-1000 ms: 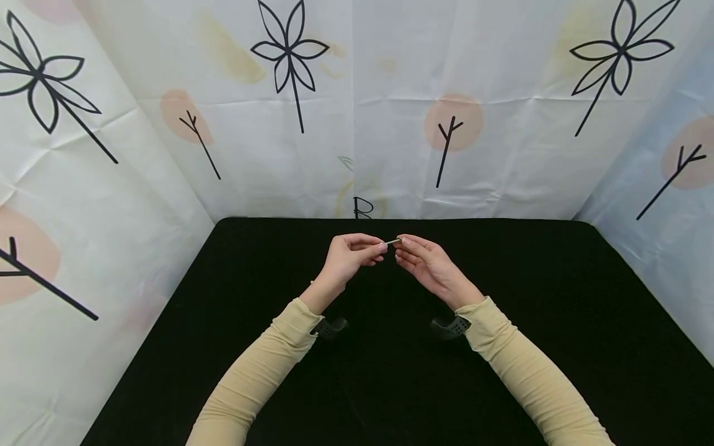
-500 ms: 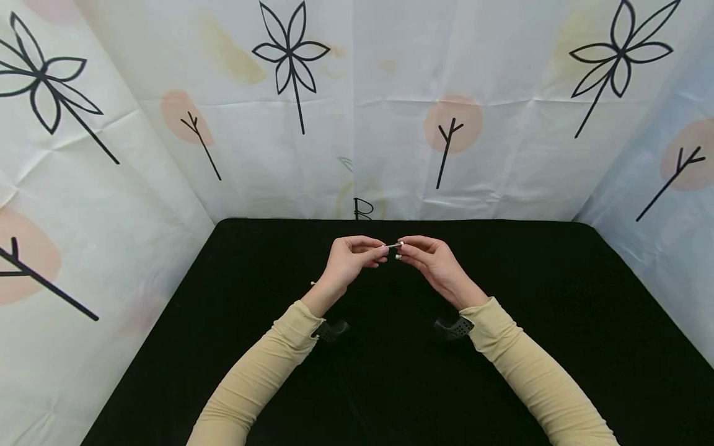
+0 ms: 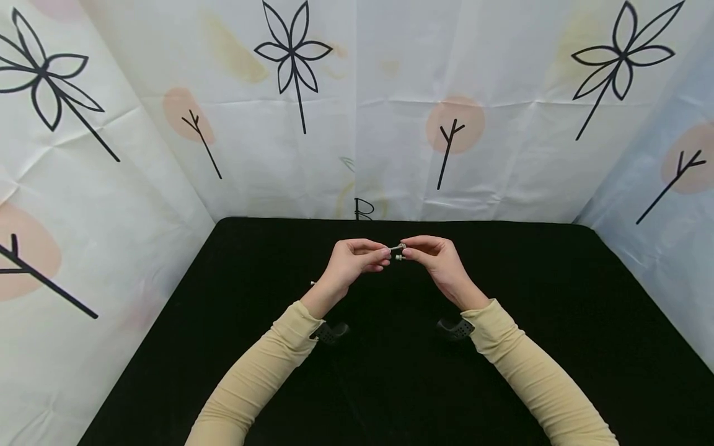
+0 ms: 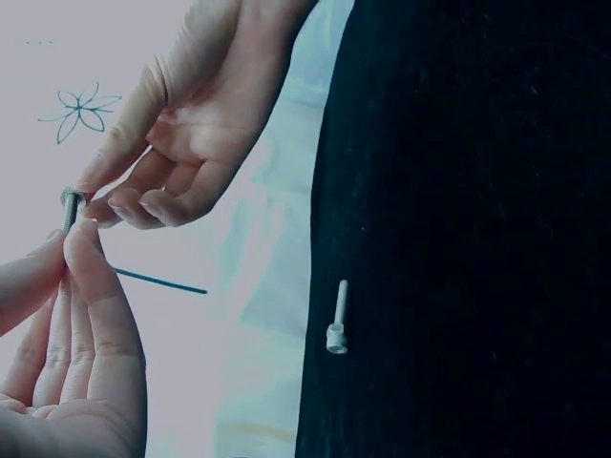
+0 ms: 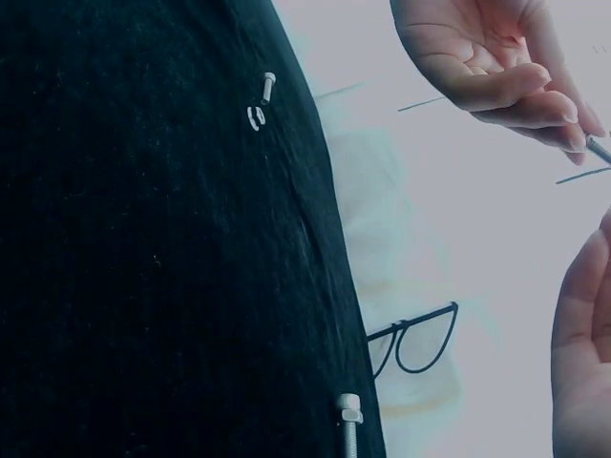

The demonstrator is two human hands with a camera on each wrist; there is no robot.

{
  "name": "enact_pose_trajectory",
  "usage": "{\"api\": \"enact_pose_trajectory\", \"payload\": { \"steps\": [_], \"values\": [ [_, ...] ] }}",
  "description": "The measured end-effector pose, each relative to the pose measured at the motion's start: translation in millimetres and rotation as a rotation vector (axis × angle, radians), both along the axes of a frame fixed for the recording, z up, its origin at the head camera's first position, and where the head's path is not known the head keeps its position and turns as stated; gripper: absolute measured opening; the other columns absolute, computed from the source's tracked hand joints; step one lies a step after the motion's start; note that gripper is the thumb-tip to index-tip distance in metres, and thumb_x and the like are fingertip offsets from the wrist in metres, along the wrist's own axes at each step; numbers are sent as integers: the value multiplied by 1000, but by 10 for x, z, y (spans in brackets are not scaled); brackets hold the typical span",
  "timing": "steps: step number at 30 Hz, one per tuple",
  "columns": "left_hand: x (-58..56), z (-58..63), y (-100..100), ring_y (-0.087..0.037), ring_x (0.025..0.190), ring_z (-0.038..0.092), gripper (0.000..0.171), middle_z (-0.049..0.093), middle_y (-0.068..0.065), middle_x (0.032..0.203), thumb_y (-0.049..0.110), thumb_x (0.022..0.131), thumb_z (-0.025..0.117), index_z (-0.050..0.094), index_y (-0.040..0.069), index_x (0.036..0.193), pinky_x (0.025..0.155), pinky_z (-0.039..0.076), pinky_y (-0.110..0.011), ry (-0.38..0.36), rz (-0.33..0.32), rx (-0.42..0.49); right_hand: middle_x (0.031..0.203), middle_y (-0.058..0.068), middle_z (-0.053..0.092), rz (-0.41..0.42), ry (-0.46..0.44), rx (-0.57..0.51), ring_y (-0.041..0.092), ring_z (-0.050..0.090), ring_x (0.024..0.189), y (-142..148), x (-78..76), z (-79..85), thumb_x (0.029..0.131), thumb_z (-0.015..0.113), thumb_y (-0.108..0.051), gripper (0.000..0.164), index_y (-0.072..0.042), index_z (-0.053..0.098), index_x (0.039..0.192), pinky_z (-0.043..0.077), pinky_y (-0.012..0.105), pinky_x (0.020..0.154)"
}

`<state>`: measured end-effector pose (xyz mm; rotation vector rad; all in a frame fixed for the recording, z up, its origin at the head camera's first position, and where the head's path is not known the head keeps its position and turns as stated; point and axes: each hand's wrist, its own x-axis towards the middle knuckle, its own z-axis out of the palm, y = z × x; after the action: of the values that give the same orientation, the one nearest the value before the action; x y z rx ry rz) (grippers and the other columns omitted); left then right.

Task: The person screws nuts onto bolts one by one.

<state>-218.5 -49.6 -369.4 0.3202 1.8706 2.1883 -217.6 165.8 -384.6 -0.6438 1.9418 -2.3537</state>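
A slim metal bolt [image 3: 396, 248] spans the small gap between the two hands. My left hand [image 3: 357, 260] pinches its shaft between thumb and fingertips. At the other end, the thumb and index finger of my right hand [image 3: 440, 263] pinch the bolt's wider, ring-like end. In the left wrist view that wide end of the bolt [image 4: 73, 198] shows at the right fingertips, with thread running down to the left hand. Just below the held bolt in the head view, a second bolt with a nut [image 3: 399, 257] lies on the black cloth.
Another bolt [image 3: 313, 283] shows beside the left wrist. The right wrist view has a bolt [image 5: 268, 88] with two small rings [image 5: 256, 118] close by. Black cloth [image 3: 368, 384] covers the table, and patterned white fabric [image 3: 390, 155] hangs behind it.
Both hands have shifted slightly right and down, with the bolt still between them. The right fingers have moved off the view of the second bolt, which now shows below them.
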Motion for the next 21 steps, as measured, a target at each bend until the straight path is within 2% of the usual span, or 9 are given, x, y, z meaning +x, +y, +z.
{"api": "enact_pose_trajectory", "payload": {
  "steps": [4, 12, 16, 21],
  "values": [
    [7, 11, -5, -23, 80, 70, 20, 71, -17, 91, 11, 84, 74, 70, -3, 99, 81, 58, -41, 9, -3, 25, 103, 7, 67, -1, 52, 44, 20, 62, 97, 15, -6, -10, 91, 64, -3, 18, 3, 69, 108, 52, 31, 90],
    [14, 10, 18, -23, 78, 70, 22, 71, -16, 91, 5, 82, 75, 69, -9, 98, 75, 59, -39, 160, 17, -9, 102, 9, 67, -38, 51, 145, 20, 63, 94, 35, 17, -7, 92, 65, -10, 24, 9, 65, 108, 53, 32, 88],
    [23, 14, 19, -23, 79, 70, 23, 70, -17, 92, 5, 83, 74, 68, -10, 100, 76, 59, -39, 164, 12, -5, 100, 11, 67, -44, 72, 170, 20, 64, 92, 42, 24, -8, 93, 64, -11, 24, 9, 65, 107, 55, 31, 85],
    [25, 13, 21, -22, 81, 70, 26, 70, -18, 95, 3, 84, 73, 67, -12, 103, 78, 59, -40, 158, -4, 1, 102, 12, 66, -30, 77, 149, 20, 64, 93, 53, 26, -9, 92, 66, -9, 28, 12, 62, 109, 55, 31, 85]
  ]
}}
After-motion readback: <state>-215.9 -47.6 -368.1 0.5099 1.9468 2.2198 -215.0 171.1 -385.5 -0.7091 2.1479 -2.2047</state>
